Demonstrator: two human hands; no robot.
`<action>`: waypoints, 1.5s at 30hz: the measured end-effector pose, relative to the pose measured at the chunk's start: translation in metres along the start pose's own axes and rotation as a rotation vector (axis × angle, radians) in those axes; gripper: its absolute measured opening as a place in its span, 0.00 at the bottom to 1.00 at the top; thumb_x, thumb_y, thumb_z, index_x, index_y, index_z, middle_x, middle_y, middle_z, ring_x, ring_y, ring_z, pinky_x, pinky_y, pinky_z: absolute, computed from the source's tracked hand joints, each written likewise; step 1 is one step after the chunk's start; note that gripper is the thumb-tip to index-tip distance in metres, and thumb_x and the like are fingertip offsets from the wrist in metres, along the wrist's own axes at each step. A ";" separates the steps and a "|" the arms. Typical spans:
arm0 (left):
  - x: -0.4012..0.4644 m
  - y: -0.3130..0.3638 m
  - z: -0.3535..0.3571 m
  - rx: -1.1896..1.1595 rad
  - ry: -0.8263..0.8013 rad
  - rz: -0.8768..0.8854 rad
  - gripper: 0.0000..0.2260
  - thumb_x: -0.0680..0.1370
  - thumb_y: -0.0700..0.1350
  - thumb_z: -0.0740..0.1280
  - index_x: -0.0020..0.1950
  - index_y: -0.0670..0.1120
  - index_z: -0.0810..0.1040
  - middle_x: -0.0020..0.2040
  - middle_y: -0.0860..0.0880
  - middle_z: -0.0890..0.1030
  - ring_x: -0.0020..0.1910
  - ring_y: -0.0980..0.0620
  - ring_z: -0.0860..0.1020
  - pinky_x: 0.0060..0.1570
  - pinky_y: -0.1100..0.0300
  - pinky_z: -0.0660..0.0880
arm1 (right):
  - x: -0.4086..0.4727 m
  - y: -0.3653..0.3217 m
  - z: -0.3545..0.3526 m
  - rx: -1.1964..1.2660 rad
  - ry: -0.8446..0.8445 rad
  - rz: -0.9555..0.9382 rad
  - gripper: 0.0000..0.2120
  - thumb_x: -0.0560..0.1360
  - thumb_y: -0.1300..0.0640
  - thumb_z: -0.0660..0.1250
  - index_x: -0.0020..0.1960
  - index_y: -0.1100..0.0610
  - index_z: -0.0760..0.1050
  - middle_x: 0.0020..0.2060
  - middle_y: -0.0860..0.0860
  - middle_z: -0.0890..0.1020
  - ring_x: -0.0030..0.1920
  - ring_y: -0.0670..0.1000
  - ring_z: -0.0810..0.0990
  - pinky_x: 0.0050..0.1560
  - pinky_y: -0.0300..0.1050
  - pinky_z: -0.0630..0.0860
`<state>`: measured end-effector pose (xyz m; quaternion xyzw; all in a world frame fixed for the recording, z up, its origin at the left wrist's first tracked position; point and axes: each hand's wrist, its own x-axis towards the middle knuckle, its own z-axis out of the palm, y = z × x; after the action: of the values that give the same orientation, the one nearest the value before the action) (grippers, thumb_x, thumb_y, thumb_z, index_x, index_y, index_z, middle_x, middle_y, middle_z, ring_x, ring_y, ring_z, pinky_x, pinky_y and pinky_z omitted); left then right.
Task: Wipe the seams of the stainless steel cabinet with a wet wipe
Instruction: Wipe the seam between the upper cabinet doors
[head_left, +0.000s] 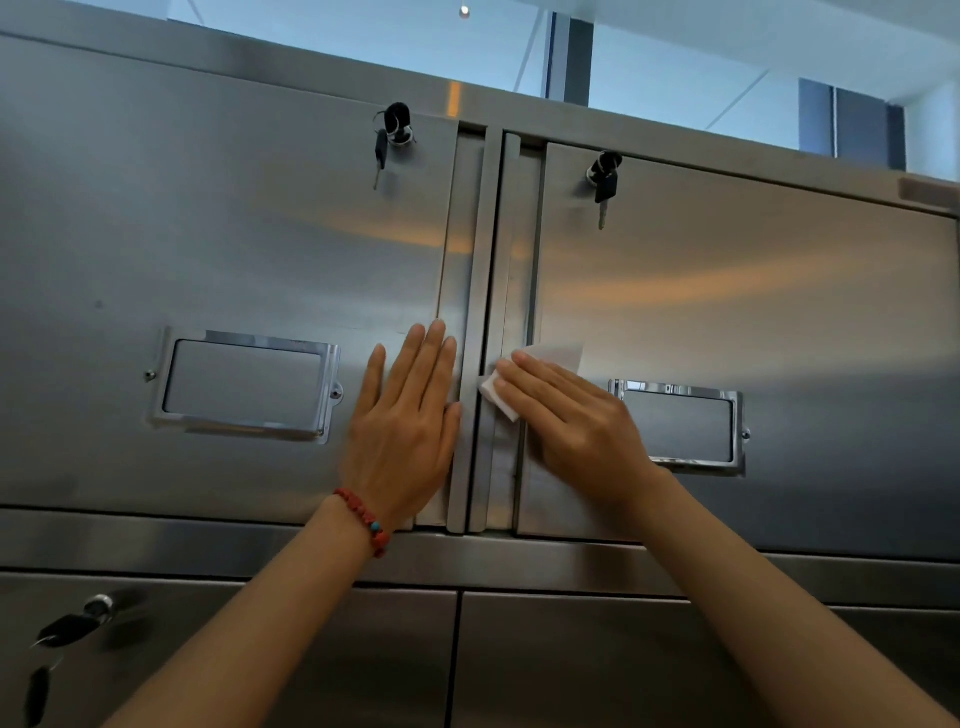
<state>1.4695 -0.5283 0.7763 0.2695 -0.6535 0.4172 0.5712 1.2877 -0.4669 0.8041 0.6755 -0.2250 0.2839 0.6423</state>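
Observation:
A stainless steel cabinet (234, 249) fills the view, with two upper doors meeting at a vertical centre seam (480, 291). My right hand (571, 421) presses a white wet wipe (498, 397) flat against the seam strip, about halfway down the doors. The wipe sticks out to the left of and above my fingers. My left hand (408, 421), with a red bead bracelet on the wrist, lies flat and open on the left door just beside the seam, holding nothing.
Each upper door has a lock with hanging keys (392, 135) (605, 179) and a chrome label holder (244, 384) (685, 426). Below a horizontal rail are lower doors (571, 660), one with keys (78, 623) at the left. Windows show above the cabinet top.

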 end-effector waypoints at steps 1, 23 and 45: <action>0.002 -0.002 -0.001 -0.003 0.007 -0.005 0.23 0.79 0.46 0.52 0.69 0.35 0.66 0.70 0.36 0.66 0.69 0.38 0.65 0.67 0.38 0.61 | 0.003 0.002 0.001 -0.005 0.011 -0.001 0.18 0.68 0.68 0.75 0.57 0.66 0.79 0.57 0.61 0.79 0.60 0.59 0.78 0.57 0.54 0.77; 0.039 -0.019 -0.002 -0.021 0.009 -0.041 0.24 0.79 0.47 0.50 0.71 0.34 0.64 0.71 0.36 0.64 0.71 0.38 0.62 0.69 0.40 0.59 | 0.024 0.017 0.009 -0.005 -0.021 -0.008 0.22 0.62 0.71 0.77 0.55 0.65 0.80 0.55 0.60 0.81 0.58 0.58 0.79 0.54 0.54 0.79; 0.053 -0.026 0.002 0.010 -0.014 -0.054 0.25 0.79 0.47 0.49 0.72 0.36 0.62 0.73 0.38 0.62 0.73 0.42 0.60 0.70 0.42 0.56 | 0.032 0.027 0.013 0.057 0.009 0.056 0.18 0.66 0.71 0.74 0.55 0.66 0.80 0.56 0.60 0.80 0.58 0.59 0.79 0.56 0.55 0.78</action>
<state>1.4794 -0.5369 0.8335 0.2929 -0.6477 0.4029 0.5765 1.2944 -0.4801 0.8454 0.6858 -0.2325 0.3111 0.6155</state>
